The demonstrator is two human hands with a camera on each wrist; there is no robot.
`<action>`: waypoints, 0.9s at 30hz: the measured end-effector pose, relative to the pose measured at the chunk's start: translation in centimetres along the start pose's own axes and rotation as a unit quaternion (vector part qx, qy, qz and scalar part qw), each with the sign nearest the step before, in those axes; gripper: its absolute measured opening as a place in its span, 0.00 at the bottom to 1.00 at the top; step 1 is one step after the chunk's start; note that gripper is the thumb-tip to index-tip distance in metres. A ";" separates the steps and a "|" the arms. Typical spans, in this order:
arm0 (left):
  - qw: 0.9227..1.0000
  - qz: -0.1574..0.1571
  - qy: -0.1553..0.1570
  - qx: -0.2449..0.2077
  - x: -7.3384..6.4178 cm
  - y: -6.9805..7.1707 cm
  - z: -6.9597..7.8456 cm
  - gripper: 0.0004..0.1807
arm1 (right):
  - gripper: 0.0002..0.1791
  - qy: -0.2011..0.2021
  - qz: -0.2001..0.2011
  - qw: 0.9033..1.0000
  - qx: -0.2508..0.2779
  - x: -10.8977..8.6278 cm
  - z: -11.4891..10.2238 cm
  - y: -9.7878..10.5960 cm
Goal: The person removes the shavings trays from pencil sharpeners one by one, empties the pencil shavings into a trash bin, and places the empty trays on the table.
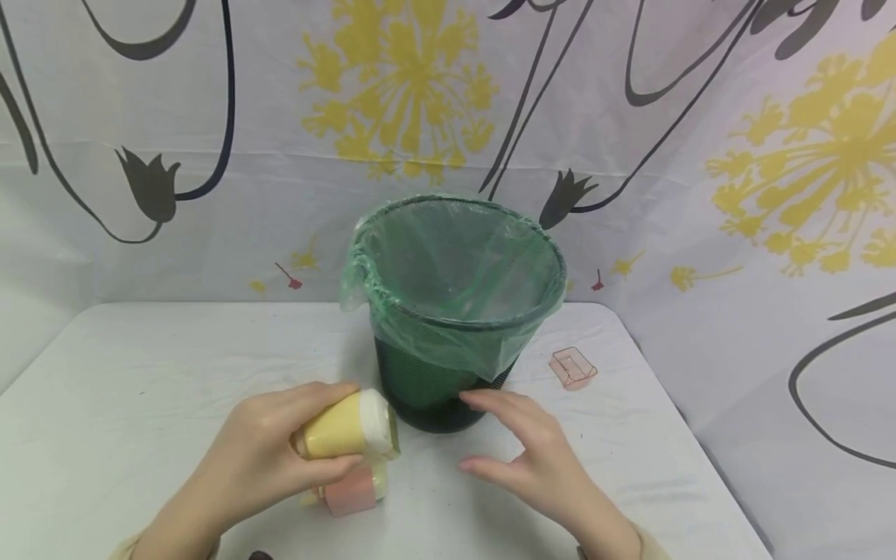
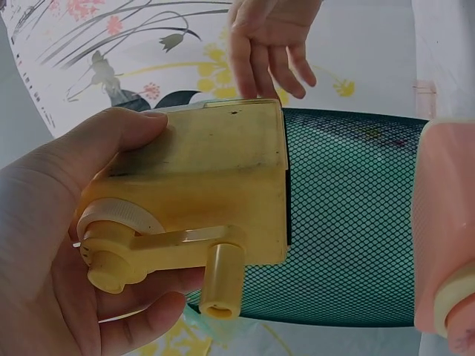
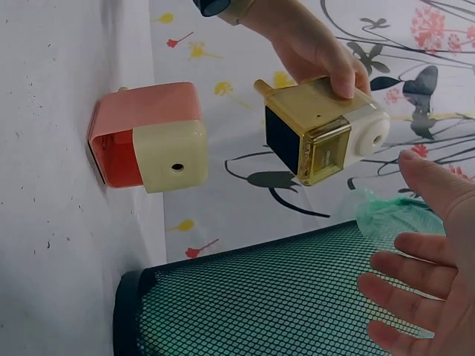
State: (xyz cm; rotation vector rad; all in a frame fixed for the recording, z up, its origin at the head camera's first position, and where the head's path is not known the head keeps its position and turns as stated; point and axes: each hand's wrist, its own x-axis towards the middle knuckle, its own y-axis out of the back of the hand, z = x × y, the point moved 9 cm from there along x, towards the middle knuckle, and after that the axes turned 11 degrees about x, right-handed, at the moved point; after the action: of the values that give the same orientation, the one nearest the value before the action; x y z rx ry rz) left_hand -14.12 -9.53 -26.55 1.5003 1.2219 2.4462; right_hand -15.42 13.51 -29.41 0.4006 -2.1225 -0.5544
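Note:
My left hand [image 1: 255, 451] grips a yellow crank pencil sharpener [image 1: 334, 429], tilted on its side above the table. In the left wrist view its crank handle [image 2: 182, 239] faces the camera. A see-through drawer [image 3: 326, 153] sits in its body, next to the white front with the pencil hole. To the right, my right hand [image 1: 535, 455] hovers with thumb and fingers spread, holding nothing, apart from the sharpener. Below the left hand a pink pencil sharpener [image 1: 351, 491] stands on the table; the right wrist view shows an open slot in its body.
A black mesh bin [image 1: 420, 381] with a green plastic liner [image 1: 448, 342] stands at the table's middle, just beyond the hands. Right of it lies a small see-through pink drawer [image 1: 574, 369]. Patterned cloth [image 1: 280, 194] hangs behind. Part of a dark object [image 1: 260, 555] shows at the bottom edge.

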 end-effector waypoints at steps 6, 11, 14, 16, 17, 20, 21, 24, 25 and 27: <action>1.000 -0.003 -0.001 -0.006 0.0 -0.3 0.2 0.26 | 0.33 0.002 -0.021 1.000 -0.009 0.8 0.1 -1.0; 1.000 -0.013 0.002 -0.011 0.0 -0.6 0.3 0.26 | 0.34 0.008 -0.043 0.999 -0.018 1.6 -0.2 -1.8; 1.000 -0.010 -0.005 -0.013 0.0 -0.6 0.4 0.26 | 0.35 0.009 -0.054 0.998 -0.020 2.0 -0.3 -2.3; 1.000 -0.011 -0.006 -0.014 -0.1 -0.6 0.4 0.27 | 0.36 0.006 -0.061 0.998 -0.020 2.2 -0.3 -2.6; 1.000 -0.013 -0.005 -0.015 -0.1 -0.7 0.4 0.27 | 0.37 0.004 -0.064 0.998 -0.020 2.2 -0.2 -2.8; 1.000 -0.014 -0.006 -0.020 0.0 -0.7 0.6 0.27 | 0.38 -0.001 -0.069 0.997 -0.023 2.3 -0.2 -3.1; 1.000 -0.014 -0.006 -0.022 0.0 -0.7 0.6 0.27 | 0.38 -0.001 -0.071 0.997 -0.025 2.3 -0.2 -3.2; 1.000 -0.013 -0.008 -0.024 0.0 -0.8 0.8 0.27 | 0.39 0.002 -0.076 0.997 -0.031 2.3 -0.3 -3.5; 1.000 -0.015 -0.006 -0.026 0.0 -0.8 0.8 0.27 | 0.39 0.002 -0.078 0.996 -0.033 2.3 -0.3 -3.6; 1.000 -0.019 -0.004 -0.025 0.0 -0.9 0.8 0.27 | 0.39 0.002 -0.083 0.996 -0.036 2.3 -0.2 -3.8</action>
State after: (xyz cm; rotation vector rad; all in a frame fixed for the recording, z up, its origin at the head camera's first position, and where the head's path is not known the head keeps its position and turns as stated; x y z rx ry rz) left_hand -13.85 -8.43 -26.93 1.4586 1.1680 2.4266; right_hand -16.22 9.16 -29.78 0.5396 -2.0715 -0.7219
